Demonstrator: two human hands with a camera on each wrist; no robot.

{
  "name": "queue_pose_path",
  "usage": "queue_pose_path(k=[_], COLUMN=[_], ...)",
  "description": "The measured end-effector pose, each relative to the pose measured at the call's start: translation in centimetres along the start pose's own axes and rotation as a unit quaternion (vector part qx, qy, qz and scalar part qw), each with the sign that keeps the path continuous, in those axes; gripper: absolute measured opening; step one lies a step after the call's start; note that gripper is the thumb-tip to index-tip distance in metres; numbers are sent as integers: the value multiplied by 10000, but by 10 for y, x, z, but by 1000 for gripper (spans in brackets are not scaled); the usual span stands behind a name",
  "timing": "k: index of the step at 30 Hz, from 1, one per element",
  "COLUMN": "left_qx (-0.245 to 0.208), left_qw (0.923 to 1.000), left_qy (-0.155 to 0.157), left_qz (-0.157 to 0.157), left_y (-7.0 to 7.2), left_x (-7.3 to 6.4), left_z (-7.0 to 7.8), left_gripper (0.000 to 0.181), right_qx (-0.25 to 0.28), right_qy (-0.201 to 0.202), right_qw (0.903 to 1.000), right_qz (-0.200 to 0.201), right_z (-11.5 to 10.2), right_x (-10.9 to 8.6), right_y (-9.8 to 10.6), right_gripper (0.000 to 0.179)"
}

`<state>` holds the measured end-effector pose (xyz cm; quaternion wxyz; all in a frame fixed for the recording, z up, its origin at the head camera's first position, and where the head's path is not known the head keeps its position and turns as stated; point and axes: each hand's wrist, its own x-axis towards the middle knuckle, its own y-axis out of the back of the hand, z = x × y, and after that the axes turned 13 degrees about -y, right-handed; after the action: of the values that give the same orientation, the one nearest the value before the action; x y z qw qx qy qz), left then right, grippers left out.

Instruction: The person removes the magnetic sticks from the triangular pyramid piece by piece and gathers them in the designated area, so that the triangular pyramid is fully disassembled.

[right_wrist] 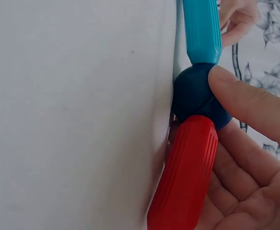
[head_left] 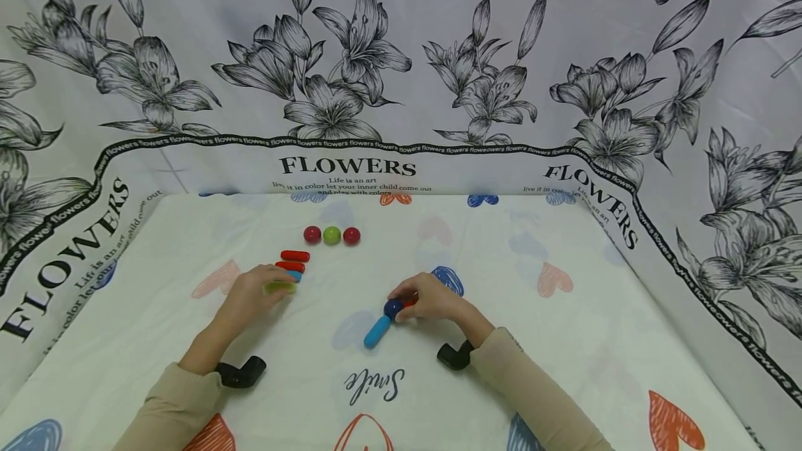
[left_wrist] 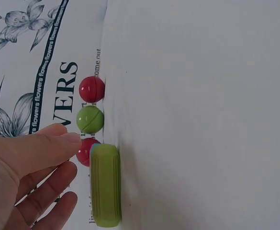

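My right hand pinches a dark blue ball with the thumb on it and fingers behind. A light blue rod joins one side of that ball, and a curved red rod meets another side in the right wrist view. On the left, my left hand is beside a lime green rod. The left wrist view shows its thumb and fingers loosely bent next to the green rod, not closed round it. Beyond that rod lie a blue rod and two red rods.
Behind the rods, a green ball sits between two red balls. Black wrist-worn pieces show by both sleeves. The white printed cloth covers the table, and a flowered sheet rises at the back and sides.
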<state>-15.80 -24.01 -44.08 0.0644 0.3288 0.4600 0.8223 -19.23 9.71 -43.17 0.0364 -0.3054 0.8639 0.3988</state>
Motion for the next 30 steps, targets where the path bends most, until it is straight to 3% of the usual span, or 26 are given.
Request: queue_pose_path(k=[10,16,30], left_qx=[-512,-806,-1626], left_qw=[9981,9954,9793], left_qy=[174,27,-36], left_qz=[-300,-513,-1205], left_y=[-11,-21,-38], left_x=[6,10,12], left_z=[18,28,49], left_gripper=[21,19,17], right_qx=[-8,66,328], right_qy=[75,78,-204], right_qw=[9999,9998,9987], right_qz=[134,165,346], right_z=[0,0,-3], right_x=[0,0,-1], right_y=[-2,-2,-5], right_gripper=[34,34,31])
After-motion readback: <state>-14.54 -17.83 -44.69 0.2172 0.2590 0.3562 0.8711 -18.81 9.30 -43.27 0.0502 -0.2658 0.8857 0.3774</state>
